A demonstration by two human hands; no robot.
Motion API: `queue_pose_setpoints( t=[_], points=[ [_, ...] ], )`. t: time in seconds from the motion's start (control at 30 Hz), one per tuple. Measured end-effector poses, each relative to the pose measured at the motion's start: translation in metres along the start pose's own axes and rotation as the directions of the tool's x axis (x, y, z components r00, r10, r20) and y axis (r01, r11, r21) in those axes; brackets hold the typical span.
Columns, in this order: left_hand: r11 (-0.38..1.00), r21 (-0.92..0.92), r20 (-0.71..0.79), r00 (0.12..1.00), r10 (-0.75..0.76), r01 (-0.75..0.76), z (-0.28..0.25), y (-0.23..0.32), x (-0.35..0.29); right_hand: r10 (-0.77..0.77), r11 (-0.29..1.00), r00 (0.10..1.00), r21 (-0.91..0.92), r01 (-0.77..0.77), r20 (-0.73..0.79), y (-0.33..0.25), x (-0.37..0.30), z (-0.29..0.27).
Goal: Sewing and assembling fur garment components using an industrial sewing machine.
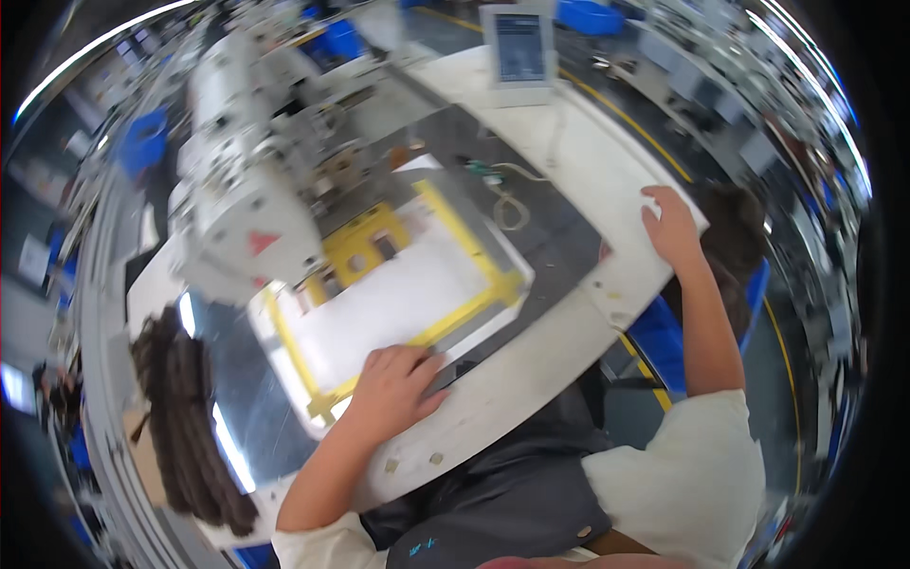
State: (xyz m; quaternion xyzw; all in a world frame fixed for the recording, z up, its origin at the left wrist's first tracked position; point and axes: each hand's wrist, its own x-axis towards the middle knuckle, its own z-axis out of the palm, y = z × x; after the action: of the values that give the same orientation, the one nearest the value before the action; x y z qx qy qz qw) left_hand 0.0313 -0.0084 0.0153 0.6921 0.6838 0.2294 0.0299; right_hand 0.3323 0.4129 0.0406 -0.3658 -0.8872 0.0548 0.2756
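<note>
My left hand (393,391) lies on the near edge of a white plate edged with yellow tape (450,322), fingers stretched out and holding nothing. A white sheet-like surface (389,318) fills the middle of this frame. At its far side a yellow clamp piece (365,251) with cut-outs sits under the head of a large white sewing machine (251,213). Off to the right, my right hand (675,228) is at the table's right edge, thumb and fingers apart with nothing visible between them. Just beyond it, dark brown fabric (735,232) hangs by a blue bin (664,341).
A bundle of dark brown fabric (190,427) lies at the table's left end. On the dark work surface is a pale looped cord (510,204). A white-framed screen (521,57) stands at the back of the white table (559,327). Blue bins (144,142) and benches surround it.
</note>
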Motion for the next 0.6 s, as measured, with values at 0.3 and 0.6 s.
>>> queue_pose_setpoints(
  t=[0.3,0.6],
  points=[
    [0.737,0.249,-0.183,0.778,-0.601,0.628,-0.150,0.102,-0.091,-0.636,0.744,0.698,0.503,0.440,0.329,-0.226,0.010,0.092],
    [-0.411,0.099,-0.480,-0.318,-0.817,0.906,-0.253,0.176,-0.369,-0.679,0.700,0.652,0.566,0.436,0.338,-0.211,-0.008,0.122]
  ],
)
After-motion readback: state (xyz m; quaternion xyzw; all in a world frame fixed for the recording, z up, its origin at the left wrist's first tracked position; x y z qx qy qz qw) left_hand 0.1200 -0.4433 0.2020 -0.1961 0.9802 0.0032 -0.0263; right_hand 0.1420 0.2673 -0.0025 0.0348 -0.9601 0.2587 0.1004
